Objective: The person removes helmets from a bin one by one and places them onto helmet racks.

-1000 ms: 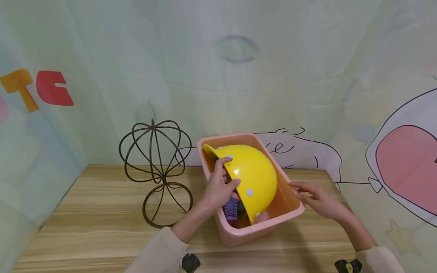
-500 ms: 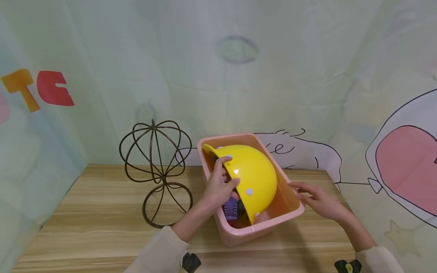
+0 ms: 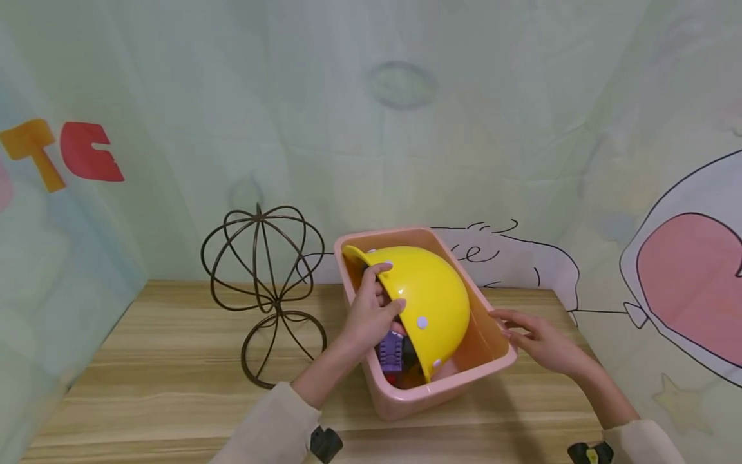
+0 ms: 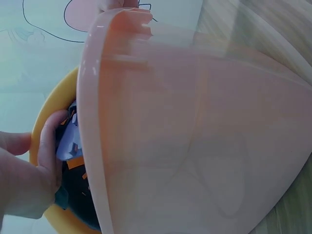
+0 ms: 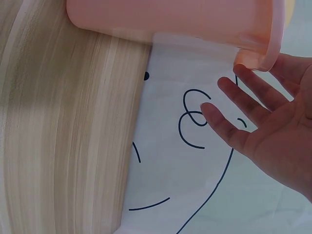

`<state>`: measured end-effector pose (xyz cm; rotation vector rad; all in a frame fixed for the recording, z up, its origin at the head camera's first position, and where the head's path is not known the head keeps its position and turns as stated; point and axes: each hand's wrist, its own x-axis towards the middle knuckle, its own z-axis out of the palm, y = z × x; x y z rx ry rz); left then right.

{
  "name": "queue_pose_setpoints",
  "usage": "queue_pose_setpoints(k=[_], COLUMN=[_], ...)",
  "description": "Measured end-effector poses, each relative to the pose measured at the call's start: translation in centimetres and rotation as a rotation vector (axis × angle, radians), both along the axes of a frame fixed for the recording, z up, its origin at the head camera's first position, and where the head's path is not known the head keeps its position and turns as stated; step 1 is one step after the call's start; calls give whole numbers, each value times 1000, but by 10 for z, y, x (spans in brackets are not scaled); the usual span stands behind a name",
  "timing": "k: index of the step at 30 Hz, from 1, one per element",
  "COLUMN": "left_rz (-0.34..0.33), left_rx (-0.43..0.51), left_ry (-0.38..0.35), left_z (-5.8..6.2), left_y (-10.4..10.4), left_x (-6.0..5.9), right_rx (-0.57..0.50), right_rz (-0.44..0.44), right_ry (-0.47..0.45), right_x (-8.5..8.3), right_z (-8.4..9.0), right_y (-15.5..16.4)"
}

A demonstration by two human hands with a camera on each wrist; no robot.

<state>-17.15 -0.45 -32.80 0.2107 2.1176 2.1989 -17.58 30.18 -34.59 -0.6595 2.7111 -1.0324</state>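
Note:
A yellow safety helmet with white dots lies tilted inside a pink plastic bin. My left hand pinches the helmet's brim, thumb on the outer side and fingers curled under it. Beneath the brim, the left wrist view shows a purple piece with dark and orange parts around it; what they belong to is unclear. At the bin's right side, my right hand holds the rim between thumb and index finger. Its other fingers spread loosely beside the rim in the right wrist view, some near the lip.
A dark wire stand with a round cage top and a ring base stands left of the bin. Both rest on a wooden table. A printed cloth backdrop hangs close behind.
The helmet has tilted very slightly under my left hand. My right hand and the bin keep their places.

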Motion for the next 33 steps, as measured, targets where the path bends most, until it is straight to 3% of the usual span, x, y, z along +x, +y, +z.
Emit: queue_pose_setpoints(k=[33], left_rz=[25], left_rx=[37], left_ry=[33], left_z=[7], left_y=[-5], left_x=[5], right_rx=[2], right_rz=[-9], right_ry=[15], right_x=[0], right_z=[-1], right_y=[0])
